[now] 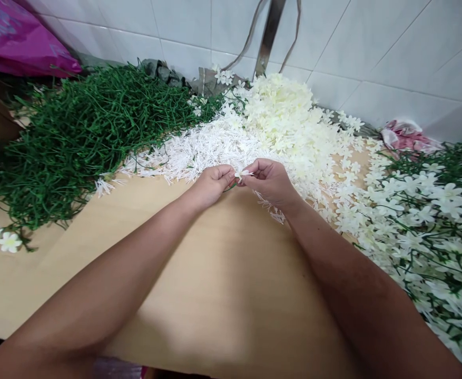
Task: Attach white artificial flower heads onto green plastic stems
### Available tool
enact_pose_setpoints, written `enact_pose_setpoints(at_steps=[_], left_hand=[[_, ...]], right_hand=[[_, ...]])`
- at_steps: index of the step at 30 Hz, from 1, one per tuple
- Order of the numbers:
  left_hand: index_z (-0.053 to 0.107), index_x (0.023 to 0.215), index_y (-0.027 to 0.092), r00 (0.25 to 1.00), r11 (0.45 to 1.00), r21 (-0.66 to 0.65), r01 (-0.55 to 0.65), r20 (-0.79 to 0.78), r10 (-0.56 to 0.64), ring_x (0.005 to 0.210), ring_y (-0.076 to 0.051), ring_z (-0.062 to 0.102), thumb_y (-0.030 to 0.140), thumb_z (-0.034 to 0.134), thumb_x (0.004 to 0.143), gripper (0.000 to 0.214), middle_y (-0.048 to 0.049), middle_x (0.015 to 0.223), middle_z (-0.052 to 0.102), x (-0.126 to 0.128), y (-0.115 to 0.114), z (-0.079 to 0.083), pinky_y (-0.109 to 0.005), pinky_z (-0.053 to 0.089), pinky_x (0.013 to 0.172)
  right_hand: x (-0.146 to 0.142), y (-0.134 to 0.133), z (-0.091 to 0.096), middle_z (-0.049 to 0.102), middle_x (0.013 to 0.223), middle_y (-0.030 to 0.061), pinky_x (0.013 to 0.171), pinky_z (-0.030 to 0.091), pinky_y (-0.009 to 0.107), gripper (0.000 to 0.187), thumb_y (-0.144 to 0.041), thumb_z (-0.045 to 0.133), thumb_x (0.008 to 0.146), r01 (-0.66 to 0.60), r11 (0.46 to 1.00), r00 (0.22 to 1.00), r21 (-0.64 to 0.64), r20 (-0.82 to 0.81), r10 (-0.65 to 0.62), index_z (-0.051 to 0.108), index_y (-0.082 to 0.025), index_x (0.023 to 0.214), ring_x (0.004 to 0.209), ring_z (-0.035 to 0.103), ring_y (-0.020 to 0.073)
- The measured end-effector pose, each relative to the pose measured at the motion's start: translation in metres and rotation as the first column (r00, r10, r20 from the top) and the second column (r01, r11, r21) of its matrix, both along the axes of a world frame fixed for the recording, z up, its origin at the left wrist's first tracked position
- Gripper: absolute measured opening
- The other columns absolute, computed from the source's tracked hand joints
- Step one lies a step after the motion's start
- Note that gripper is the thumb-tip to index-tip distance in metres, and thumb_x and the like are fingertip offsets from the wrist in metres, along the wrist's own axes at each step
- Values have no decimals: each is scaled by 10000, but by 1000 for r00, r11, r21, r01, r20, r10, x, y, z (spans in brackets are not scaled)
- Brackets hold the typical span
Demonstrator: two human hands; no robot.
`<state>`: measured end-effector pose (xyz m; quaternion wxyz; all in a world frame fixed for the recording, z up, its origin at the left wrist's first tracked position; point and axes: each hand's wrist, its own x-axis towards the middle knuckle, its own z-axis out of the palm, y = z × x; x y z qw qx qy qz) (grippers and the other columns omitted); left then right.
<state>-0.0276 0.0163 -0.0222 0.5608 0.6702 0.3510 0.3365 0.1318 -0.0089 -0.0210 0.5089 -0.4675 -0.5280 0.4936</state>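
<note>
My left hand [212, 184] and my right hand [269, 180] meet over the middle of the wooden table [223, 284], fingers pinched together. Between the fingertips sits a small white artificial flower piece [242, 173]; a thin green stem seems to run under the left fingers. Just behind the hands lies a spread of white spiky stamen pieces [191, 152]. Beyond that rises a heap of cream petals [282, 113].
A big pile of green plastic stems [80, 131] fills the left. Assembled flower sprigs [432, 221] cover the right side. A magenta bag [13, 37] lies at the back left, a pink cloth [404, 137] at the back right. A white tiled wall [373, 47] stands behind.
</note>
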Motion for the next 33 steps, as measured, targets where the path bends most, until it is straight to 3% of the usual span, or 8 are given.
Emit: enact_pose_setpoints(at_steps=[4,9,15,22,33], left_hand=[[379,539,181,998,1000,27,11,-70,-9,487,-72,259,319,542,802,339,57,496,333,0,-1,2,-231,197,483],[381,538,179,998,1000,30,2,-57,0,482,-70,250,289,530,823,340,63,496,323,2,-1,2,-235,212,496],[370,542,181,999,999,26,19,-26,-18,484,-68,246,361,548,816,374,64,501,314,1,0,0,-237,201,493],[361,537,187,998,1000,-1,30,-54,-30,469,-64,223,417,589,770,399,69,489,293,1,-2,2,-240,174,478],[380,539,189,996,996,34,83,-37,-82,470,-71,230,440,583,772,398,65,496,301,0,-1,0,-247,185,480]], right_hand=[[1,-1,2,620,566,-23,511,470,201,284,-254,821,526,3,999,999,-43,40,-1,557,-172,589,547,599,87],[4,0,6,607,559,-42,586,515,221,314,-241,839,496,-43,994,999,-103,-26,41,563,-167,626,570,627,93],[7,1,10,613,529,-50,491,471,186,313,-238,835,521,-83,991,996,-108,30,87,563,-166,659,490,577,67],[13,1,11,621,546,-33,519,494,200,357,-325,859,500,-182,981,982,-67,46,185,571,-160,630,518,580,71],[10,2,7,615,550,-34,551,497,213,405,-369,864,479,-188,981,981,-55,28,190,533,-174,605,558,620,91]])
